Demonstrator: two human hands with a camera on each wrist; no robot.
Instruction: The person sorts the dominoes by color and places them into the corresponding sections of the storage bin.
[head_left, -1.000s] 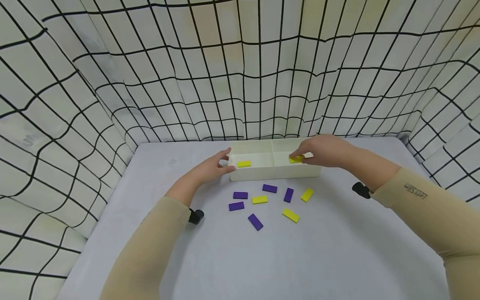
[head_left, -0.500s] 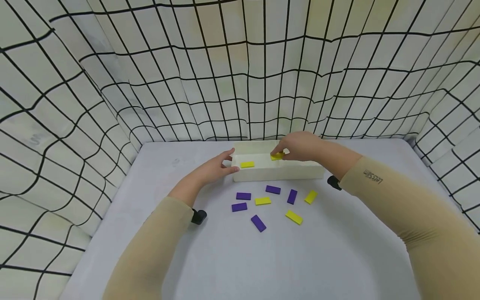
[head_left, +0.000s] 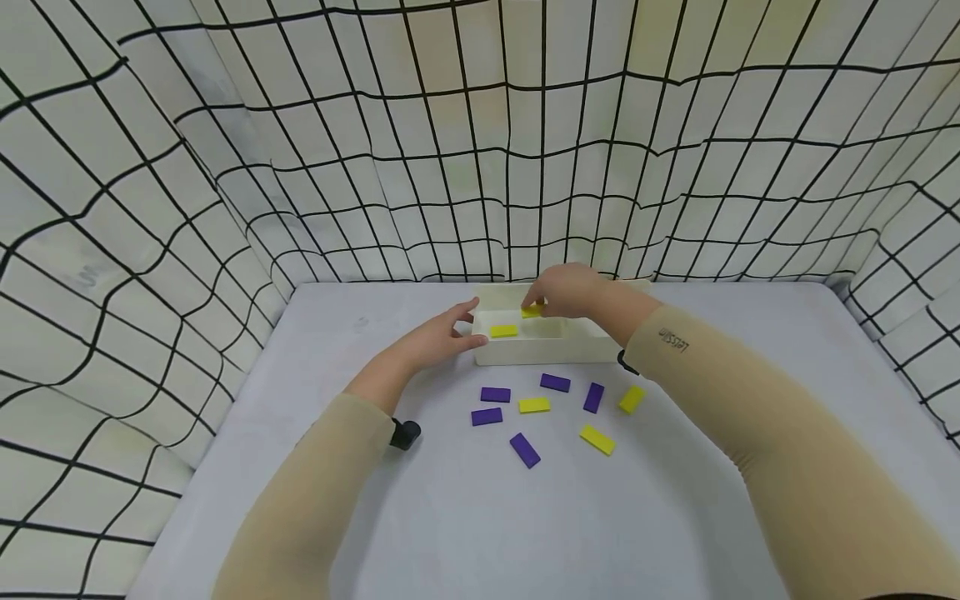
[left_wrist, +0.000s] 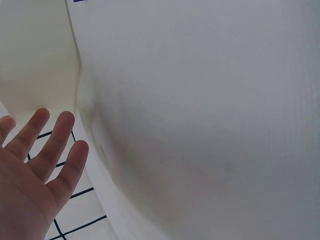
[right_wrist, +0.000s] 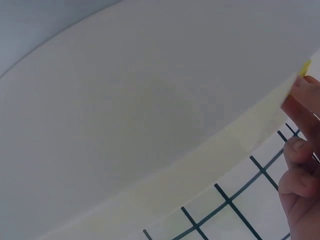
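Observation:
A white two-compartment box (head_left: 536, 354) stands at the back of the table. My right hand (head_left: 573, 292) pinches a yellow block (head_left: 531, 312) between thumb and fingers, low over the left compartment. In the right wrist view only the tip of that yellow block (right_wrist: 305, 67) shows beyond the fingers. Another yellow block (head_left: 503, 331) lies on the floor of the left compartment. At the box's left end is my left hand (head_left: 438, 342), its fingertips right at the end wall. The left wrist view shows the left hand's fingers (left_wrist: 55, 145) spread and nearly straight.
In front of the box lie loose blocks: several purple ones, such as one purple block (head_left: 525, 450), and three yellow ones, including a yellow block (head_left: 597, 439). Black netting (head_left: 543, 167) over white panels rises behind and beside the white tabletop (head_left: 585, 533).
My right hand has carried the yellow block leftward from above the right compartment to the left one. The left hand stays at the box's end. The head view has shifted slightly.

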